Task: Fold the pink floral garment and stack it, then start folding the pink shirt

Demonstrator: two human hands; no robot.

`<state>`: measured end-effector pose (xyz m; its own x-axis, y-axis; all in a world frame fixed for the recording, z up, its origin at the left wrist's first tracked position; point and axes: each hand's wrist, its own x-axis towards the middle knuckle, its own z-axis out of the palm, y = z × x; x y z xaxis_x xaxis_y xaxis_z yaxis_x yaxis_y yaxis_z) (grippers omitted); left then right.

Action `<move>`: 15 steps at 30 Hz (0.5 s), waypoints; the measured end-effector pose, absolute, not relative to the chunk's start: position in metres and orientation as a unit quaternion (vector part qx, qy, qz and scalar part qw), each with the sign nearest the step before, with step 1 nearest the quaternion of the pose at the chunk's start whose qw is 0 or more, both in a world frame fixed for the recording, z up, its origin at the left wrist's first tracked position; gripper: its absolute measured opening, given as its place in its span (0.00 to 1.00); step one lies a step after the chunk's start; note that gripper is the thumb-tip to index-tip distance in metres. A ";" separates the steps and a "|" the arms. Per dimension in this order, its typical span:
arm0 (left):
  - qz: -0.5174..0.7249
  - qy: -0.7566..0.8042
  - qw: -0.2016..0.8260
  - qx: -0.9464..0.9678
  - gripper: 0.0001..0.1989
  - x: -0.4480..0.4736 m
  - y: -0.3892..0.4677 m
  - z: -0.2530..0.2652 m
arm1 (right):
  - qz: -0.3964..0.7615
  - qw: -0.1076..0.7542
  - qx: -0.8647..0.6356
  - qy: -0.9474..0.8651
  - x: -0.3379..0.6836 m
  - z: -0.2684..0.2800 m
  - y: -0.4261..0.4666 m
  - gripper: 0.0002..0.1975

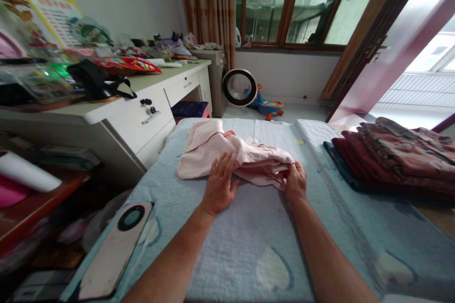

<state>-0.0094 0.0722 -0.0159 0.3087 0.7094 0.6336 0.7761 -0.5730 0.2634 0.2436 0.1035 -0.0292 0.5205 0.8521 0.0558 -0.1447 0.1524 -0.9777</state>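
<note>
A pale pink garment (202, 154) lies partly folded on the blue bed sheet (245, 241), with a small coral-coloured patch showing near its top. My left hand (221, 184) rests flat on the garment's near edge, fingers stretched out. At the garment's right end, my right hand (295, 182) pinches the cloth between thumb and fingers. The cloth there is bunched and slightly raised, with an opening in its layers. I cannot make out which kind of garment it is.
A phone (113, 255) lies face down at the bed's left edge. Folded dark red and patterned cloths (398, 156) are stacked at the right. A cluttered white desk (142, 118) stands to the left. Beyond the bed are a round fan-like ring (228, 87) and a blue ride-on toy (268, 105).
</note>
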 end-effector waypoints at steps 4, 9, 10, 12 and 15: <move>-0.277 -0.588 0.043 -0.758 0.40 -0.019 0.083 -0.022 | 0.368 0.697 -0.529 -0.315 0.244 -0.031 0.103 0.18; -0.253 -0.680 0.057 -0.686 0.40 -0.037 0.094 -0.029 | 0.279 0.621 -0.552 -0.482 0.241 -0.038 0.098 0.27; -0.248 -0.694 0.054 -0.674 0.40 -0.040 0.095 -0.030 | 0.231 0.590 -0.564 -0.529 0.240 -0.040 0.099 0.29; -0.230 -0.720 0.041 -0.654 0.40 -0.046 0.099 -0.033 | 0.132 0.521 -0.595 -0.597 0.240 -0.047 0.100 0.32; -0.199 -0.734 0.015 -0.650 0.35 -0.053 0.104 -0.036 | 0.058 0.428 -0.629 -0.646 0.241 -0.058 0.103 0.39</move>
